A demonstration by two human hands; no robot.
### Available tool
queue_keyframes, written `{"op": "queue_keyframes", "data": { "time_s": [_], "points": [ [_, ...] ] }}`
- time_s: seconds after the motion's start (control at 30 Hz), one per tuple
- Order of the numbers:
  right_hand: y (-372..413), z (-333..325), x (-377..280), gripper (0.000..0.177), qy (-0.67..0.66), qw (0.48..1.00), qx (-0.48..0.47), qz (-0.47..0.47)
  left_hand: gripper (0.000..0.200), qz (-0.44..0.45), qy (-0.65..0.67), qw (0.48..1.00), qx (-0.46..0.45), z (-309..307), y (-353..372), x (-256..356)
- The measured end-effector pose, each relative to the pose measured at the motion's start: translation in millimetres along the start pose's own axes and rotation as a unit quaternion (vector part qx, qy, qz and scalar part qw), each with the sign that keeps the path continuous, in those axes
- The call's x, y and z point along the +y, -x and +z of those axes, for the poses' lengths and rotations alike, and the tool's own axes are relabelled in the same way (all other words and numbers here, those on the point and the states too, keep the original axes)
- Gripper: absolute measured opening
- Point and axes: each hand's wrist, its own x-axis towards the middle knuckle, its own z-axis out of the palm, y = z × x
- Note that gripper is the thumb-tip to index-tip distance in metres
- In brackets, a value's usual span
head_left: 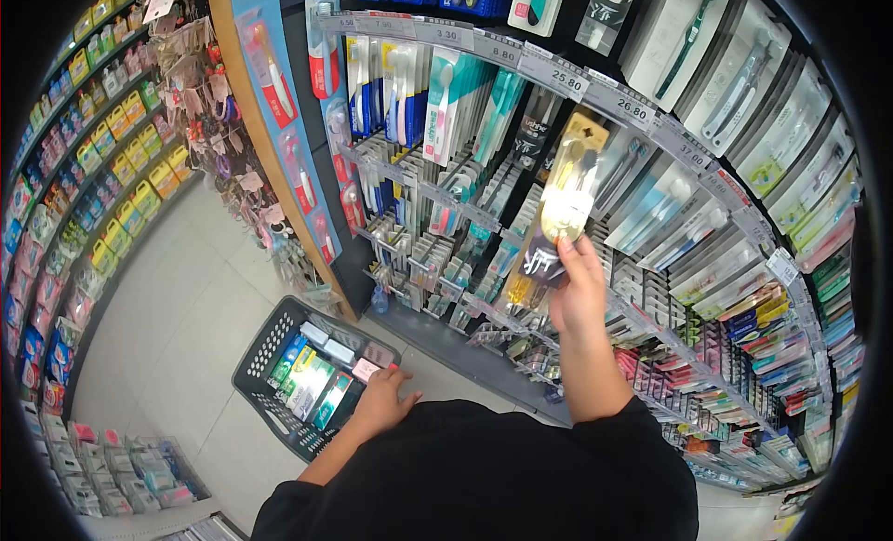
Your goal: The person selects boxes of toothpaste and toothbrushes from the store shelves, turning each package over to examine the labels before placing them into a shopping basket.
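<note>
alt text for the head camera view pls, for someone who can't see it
A person's right hand holds a gold and black toothbrush pack up in front of a shop rack crowded with hanging toothbrushes. Their left hand rests on the rim of a dark basket that holds several small boxes.

Black top (484,476), loose dark sleeves (642,425) ending above bare forearms and hands (579,299).

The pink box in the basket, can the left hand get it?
Probably yes. The left hand rests at the basket's near corner, right beside the pink box, and nothing lies over the box.
</note>
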Motion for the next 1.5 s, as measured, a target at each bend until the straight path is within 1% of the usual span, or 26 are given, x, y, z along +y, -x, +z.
{"op": "queue_keyframes", "data": {
  "time_s": [0.07,0.1,0.17,0.23,0.33,0.43,0.47,0.53,0.57,0.63,0.73,0.83,0.97,1.17,1.33,1.37,1.47,1.5],
  "points": [
    [10,-3,11,0.028,0.0,0.999,-0.007,0.039,0.04,0.008,-0.007,1.0,0.006,2,2,-1],
    [16,-3,16,0.022,-0.007,0.999,-0.01,0.045,0.04,0.009,-0.008,1.0,0.005,1,2,0],
    [28,-5,27,0.022,-0.006,0.995,-0.021,0.093,0.04,0.01,-0.011,1.0,0.006,-1,2,2],
    [37,-12,41,0.021,-0.011,0.992,-0.043,0.119,0.039,0.007,-0.018,1.0,0.007,-2,3,3],
    [54,-12,53,0.022,-0.016,0.983,-0.062,0.172,0.035,0.081,0.008,0.994,0.073,-6,5,11],
    [67,-7,62,0.028,-0.036,0.972,-0.076,0.219,0.029,0.119,0.126,0.981,0.082,-22,1,39],
    [71,-9,68,0.03,-0.04,0.967,-0.07,0.243,0.028,0.113,0.17,0.978,0.046,-32,0,52],
    [78,-6,72,0.028,-0.048,0.965,-0.088,0.244,0.03,0.086,0.268,0.959,-0.025,-44,-1,69],
    [81,-3,73,0.027,-0.053,0.964,-0.095,0.243,0.033,0.108,0.323,0.938,-0.061,-46,-3,71],
    [86,3,72,0.027,-0.054,0.964,-0.099,0.242,0.038,0.107,0.395,0.911,-0.042,-38,-2,71],
    [87,5,73,0.026,-0.049,0.965,-0.117,0.229,0.041,0.097,0.44,0.892,-0.036,-29,-2,67],
    [90,3,75,0.025,-0.026,0.967,-0.135,0.214,0.041,0.095,0.398,0.913,-0.014,-27,0,65],
    [94,4,76,0.019,0.01,0.969,-0.14,0.206,0.035,0.071,0.362,0.929,-0.002,-27,1,67],
    [99,-1,81,0.013,0.029,0.971,-0.12,0.205,0.03,0.084,0.375,0.923,-0.024,-31,4,71],
    [101,-1,76,0.012,0.03,0.971,-0.141,0.189,0.03,0.098,0.371,0.923,-0.026,-25,3,67],
    [101,-1,75,0.012,0.027,0.971,-0.146,0.186,0.03,0.101,0.369,0.924,-0.025,-23,3,65],
    [103,-11,79,0.024,0.026,0.966,-0.173,0.188,0.032,0.103,0.361,0.926,-0.028,-21,2,63],
    [103,-12,79,0.024,0.031,0.966,-0.175,0.185,0.033,0.103,0.359,0.927,-0.03,-20,2,62]
  ]
}}
